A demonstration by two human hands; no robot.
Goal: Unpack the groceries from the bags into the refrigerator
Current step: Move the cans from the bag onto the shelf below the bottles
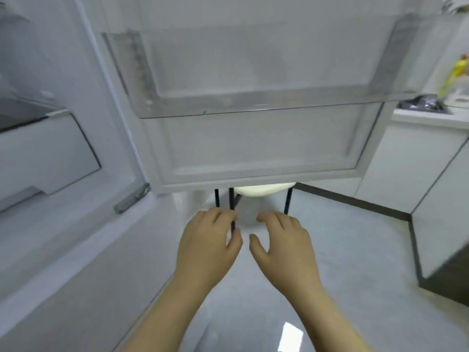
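The refrigerator door (253, 148) stands open in front of me, with an empty clear door bin (253, 107) across its upper part. The refrigerator's interior (38, 148) with white drawers lies to the left. Both my hands reach forward and down, side by side, below the door's bottom edge. My left hand (208, 245) has loosely curled fingers and holds nothing. My right hand (281, 242) is likewise relaxed and holds nothing. Just beyond them stands a stool with thin black legs (286, 201) and a pale seat (264, 190), mostly hidden by the door. No bag is visible.
A white counter (429, 118) at the right carries a dark bag-like item (421, 104) and a yellow-green object (454, 74). White cabinets (406, 168) with a dark plinth run below it. Grey floor (342, 250) spreads under my arms.
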